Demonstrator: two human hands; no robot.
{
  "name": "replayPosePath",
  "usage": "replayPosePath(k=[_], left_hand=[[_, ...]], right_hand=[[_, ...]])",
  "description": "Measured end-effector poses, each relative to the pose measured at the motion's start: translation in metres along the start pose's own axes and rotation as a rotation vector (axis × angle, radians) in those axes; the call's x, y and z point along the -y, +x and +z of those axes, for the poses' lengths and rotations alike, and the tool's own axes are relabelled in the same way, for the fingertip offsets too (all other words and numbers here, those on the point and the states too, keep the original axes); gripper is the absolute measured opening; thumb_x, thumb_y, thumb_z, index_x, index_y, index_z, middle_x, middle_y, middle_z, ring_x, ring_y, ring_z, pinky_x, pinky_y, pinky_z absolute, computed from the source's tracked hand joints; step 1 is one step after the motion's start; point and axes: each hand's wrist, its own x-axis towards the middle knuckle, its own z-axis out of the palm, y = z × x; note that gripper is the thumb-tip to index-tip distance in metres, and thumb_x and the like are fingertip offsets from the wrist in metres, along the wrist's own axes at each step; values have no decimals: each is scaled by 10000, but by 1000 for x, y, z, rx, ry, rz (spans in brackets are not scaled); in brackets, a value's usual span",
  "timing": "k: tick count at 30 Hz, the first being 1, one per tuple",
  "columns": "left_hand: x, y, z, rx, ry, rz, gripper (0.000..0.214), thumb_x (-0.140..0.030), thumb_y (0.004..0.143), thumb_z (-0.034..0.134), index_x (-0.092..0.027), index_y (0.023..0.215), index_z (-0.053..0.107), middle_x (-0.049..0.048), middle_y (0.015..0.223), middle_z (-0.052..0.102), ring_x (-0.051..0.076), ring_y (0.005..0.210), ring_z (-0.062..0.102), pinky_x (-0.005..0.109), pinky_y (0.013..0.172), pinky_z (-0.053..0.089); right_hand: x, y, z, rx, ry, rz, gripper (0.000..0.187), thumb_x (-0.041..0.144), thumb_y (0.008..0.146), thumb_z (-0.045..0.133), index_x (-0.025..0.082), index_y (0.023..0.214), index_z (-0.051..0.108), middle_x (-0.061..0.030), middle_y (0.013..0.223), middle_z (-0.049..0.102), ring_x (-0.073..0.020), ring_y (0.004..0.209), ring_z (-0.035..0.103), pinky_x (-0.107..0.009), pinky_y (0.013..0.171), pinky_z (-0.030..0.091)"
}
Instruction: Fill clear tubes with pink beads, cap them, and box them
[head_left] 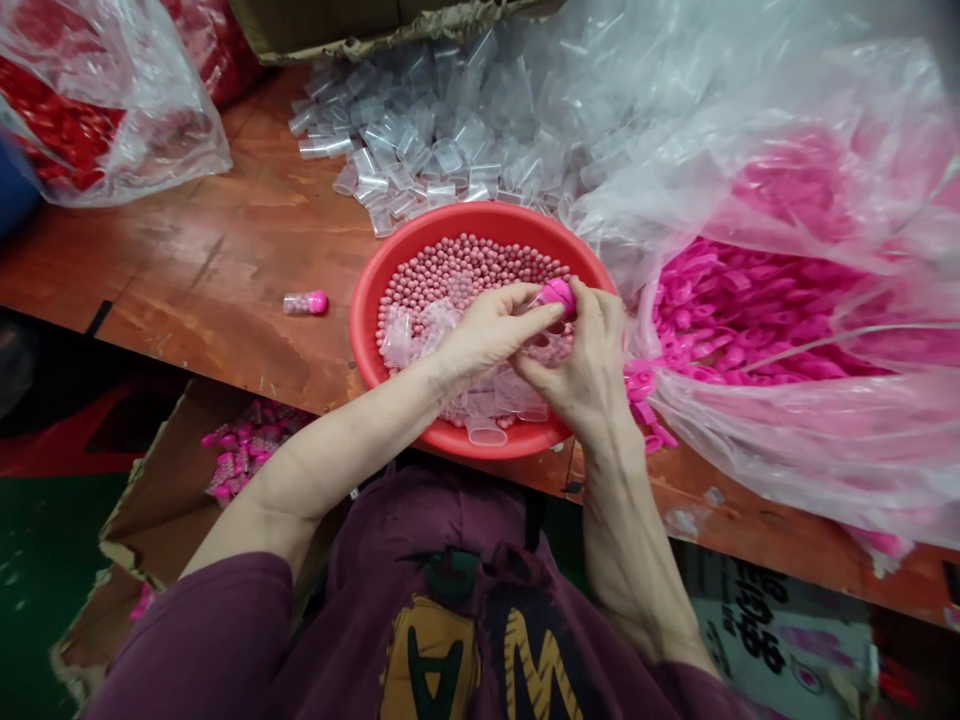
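Over the red basin [363,320], my two hands meet around a small clear tube with a bright pink cap [556,293]. My left hand [491,325] pinches the tube, its body mostly hidden by the fingers. The fingertips of my right hand [592,345] press on the cap from the other side. Beneath them the basin holds pink beads [465,262] and several clear empty tubes [487,428]. A filled, pink-capped tube [305,302] lies on the table to the left of the basin.
Clear tubes [420,150] are heaped behind the basin. At right, an open plastic bag [765,425] holds pink caps [735,310], some spilling out. Bagged red pieces [60,130] sit back left. Below the wooden table [172,250], a cardboard box [161,490] contains filled tubes [247,445].
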Motion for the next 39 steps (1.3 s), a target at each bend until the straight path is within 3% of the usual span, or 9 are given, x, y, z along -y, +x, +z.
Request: replayPosePath(k=[4, 8, 13, 15, 20, 26, 32, 39], left_hand=[[6, 0, 3, -20, -4, -27, 177, -230, 976, 917, -155, 982, 757, -33, 866, 715, 74, 766, 605, 196, 758, 504], [5, -2, 3, 36, 3, -53, 113, -186, 1008, 872, -138, 956, 784, -18, 853, 724, 73, 738, 603, 215, 761, 489], [0, -5, 5, 80, 19, -89, 160, -194, 949, 933, -137, 976, 787, -8, 874, 746, 90, 736, 619, 252, 766, 494], [1, -5, 6, 64, 48, -45, 109, -168, 987, 871, -141, 991, 766, -14, 861, 734, 92, 738, 623, 250, 761, 495], [18, 2, 2, -26, 283, 215, 98, -128, 987, 796, -171, 1048, 733, 7, 949, 771, 128, 884, 698, 250, 853, 516], [37, 8, 0, -61, 512, 356, 87, -196, 985, 789, -204, 1063, 750, 35, 1040, 803, 170, 959, 722, 291, 940, 523], [30, 4, 8, -83, 455, 239, 101, -153, 967, 822, -170, 1032, 746, 42, 990, 806, 158, 905, 729, 281, 871, 515], [25, 1, 12, -19, 181, 89, 154, -40, 945, 829, -139, 955, 712, -10, 850, 757, 96, 772, 679, 221, 778, 517]], right_hand=[[0, -1, 10, -106, -179, -27, 717, 341, 888, 806, 214, 1549, 558, -193, 1357, 688, -414, 1260, 675, -670, 1109, 600], [1, -3, 6, -157, -200, -84, 622, 312, 885, 779, 259, 1466, 565, -153, 1222, 701, -364, 1131, 676, -610, 1025, 622], [-8, -10, 4, -156, -141, -39, 673, 391, 858, 827, 270, 1464, 559, -146, 1253, 660, -396, 1189, 635, -699, 1090, 585], [-10, -11, 6, -136, -96, -17, 709, 403, 868, 838, 270, 1503, 555, -163, 1319, 655, -413, 1266, 622, -720, 1150, 560], [-4, -7, 10, -131, -100, -34, 785, 371, 939, 772, 224, 1660, 500, -220, 1536, 615, -435, 1430, 601, -740, 1255, 508], [-7, -6, 14, -166, -111, -65, 712, 284, 960, 642, 214, 1659, 523, -214, 1464, 681, -406, 1354, 674, -693, 1201, 559], [-10, -10, 10, -170, -126, -125, 670, 306, 938, 664, 156, 1584, 574, -205, 1304, 719, -390, 1194, 706, -649, 1087, 612], [0, -12, 4, -53, -234, -38, 633, 366, 949, 691, 141, 1529, 574, -201, 1266, 700, -400, 1149, 659, -663, 1079, 572]])
